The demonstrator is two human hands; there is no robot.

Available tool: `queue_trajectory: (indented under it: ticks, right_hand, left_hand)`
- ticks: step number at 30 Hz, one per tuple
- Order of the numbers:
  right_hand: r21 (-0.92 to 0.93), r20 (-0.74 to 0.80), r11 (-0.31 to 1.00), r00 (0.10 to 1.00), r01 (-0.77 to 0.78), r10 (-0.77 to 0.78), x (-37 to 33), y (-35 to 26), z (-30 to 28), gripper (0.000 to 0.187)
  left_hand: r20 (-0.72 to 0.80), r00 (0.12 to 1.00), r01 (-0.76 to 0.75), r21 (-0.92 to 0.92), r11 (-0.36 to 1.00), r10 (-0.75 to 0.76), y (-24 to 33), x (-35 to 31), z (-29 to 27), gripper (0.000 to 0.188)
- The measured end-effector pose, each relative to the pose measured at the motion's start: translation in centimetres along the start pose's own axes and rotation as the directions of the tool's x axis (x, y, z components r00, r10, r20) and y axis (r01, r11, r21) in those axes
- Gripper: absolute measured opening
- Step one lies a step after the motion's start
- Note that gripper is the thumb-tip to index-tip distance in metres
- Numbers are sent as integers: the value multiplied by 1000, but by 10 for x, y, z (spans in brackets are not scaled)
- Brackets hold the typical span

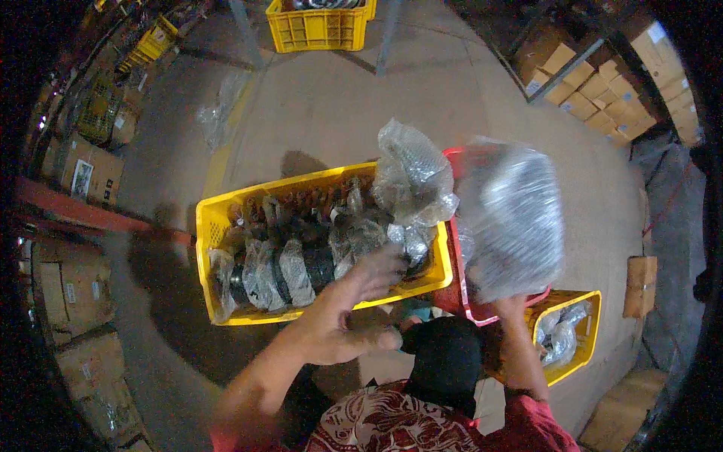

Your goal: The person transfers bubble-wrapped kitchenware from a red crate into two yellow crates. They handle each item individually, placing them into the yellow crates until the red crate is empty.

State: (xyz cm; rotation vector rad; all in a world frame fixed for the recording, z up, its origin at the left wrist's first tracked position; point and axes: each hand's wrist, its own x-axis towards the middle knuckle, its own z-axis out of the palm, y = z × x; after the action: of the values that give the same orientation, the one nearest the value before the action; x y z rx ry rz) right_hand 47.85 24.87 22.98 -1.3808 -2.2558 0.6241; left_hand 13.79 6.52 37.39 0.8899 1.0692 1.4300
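Note:
Over the near right part of a long yellow crate [324,306], my left hand [354,301] is open, thumb and fingers apart, with nothing in it. Rows of dark parts wrapped in bubble wrap [297,273] stand in that crate. A loose clump of bubble wrap [413,169] rises from its far right corner. My right hand [510,307] grips the near edge of a large bundle wrapped in clear plastic [516,218]; its fingers are mostly hidden behind it. The bundle, slightly blurred, is over a red crate [457,271] and covers much of it. What is inside the bundle cannot be made out.
At the near right stands a smaller yellow crate [595,331] with wrapped pieces inside. Another yellow crate [320,30] sits beyond, between grey posts. Shelves with cardboard boxes [602,98] line the right; more boxes [71,290] and a red beam [90,211] are at left. Plastic film [222,113] lies on the floor.

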Motion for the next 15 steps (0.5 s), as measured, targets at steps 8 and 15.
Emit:
queue_trajectory:
  ticks: [8,15]
  right_hand:
    - [271,420,856,745,441,-517,90,-170,90,62]
    - [-165,176,889,900,427,-400,169,-142,76,70]
  left_hand:
    - [-369,927,-123,-458,880,-63,58,21,-57,45]
    - [-338,925,-30,-519,854,-173,-25,77,-95,40]
